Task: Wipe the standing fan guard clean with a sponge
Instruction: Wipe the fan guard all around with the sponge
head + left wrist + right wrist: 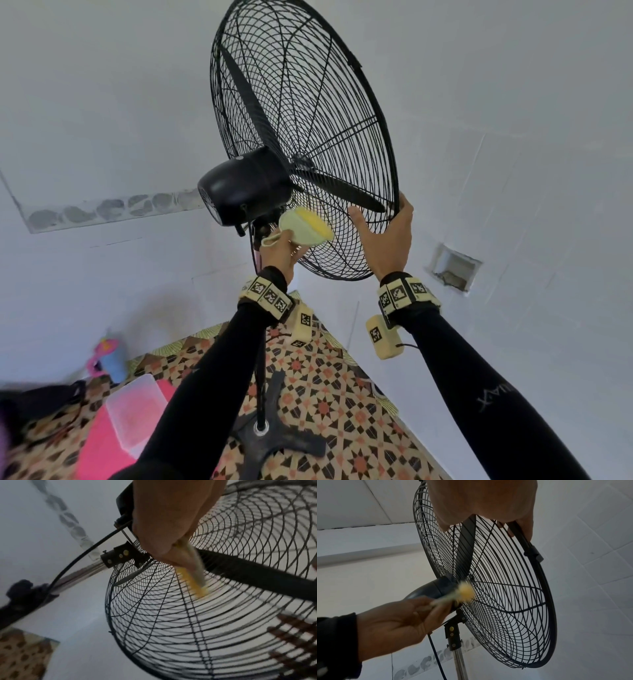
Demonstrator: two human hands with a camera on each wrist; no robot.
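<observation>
One fan [301,144] with one guard [342,102] and two visible blades [342,192], above the hands. One sponge [306,226], in the left hand [279,251]. Two hands; the right [387,236] is on the guard's rim. Below the hands: one clear box [135,413], one bottle [111,359].

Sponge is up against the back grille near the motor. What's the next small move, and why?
Probably drag the sponge outward along the wires toward the rim. The left hand holds it at the fan guard beside the motor housing, and the right hand already grips the rim to steady it.
</observation>
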